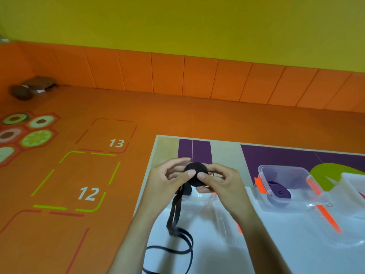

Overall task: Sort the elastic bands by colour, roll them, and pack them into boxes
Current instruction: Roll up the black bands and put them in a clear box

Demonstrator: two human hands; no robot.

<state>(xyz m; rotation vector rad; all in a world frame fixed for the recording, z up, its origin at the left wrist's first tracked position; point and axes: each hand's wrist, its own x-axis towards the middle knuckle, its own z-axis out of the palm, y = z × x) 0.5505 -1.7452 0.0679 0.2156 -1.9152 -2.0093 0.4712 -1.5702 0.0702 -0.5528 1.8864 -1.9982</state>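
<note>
Soft, even indoor light saturates the plain yellow upper wall (177,20) and casts only faint shadows. Wide-angle distortion bows the row of orange padded wall panels (197,76) and stretches the frame's corners. The black elastic band (196,169) blurs slightly where it trails; the glossy white table surface (286,244) washes out in glare.

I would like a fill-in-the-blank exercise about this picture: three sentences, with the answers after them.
1. The left hand and the right hand hold a roll of ____ elastic.
2. The clear box with orange clasps contains a ____ band.
3. The green dashed floor square bears the number ____.
Answers: black; purple; 12.
</note>
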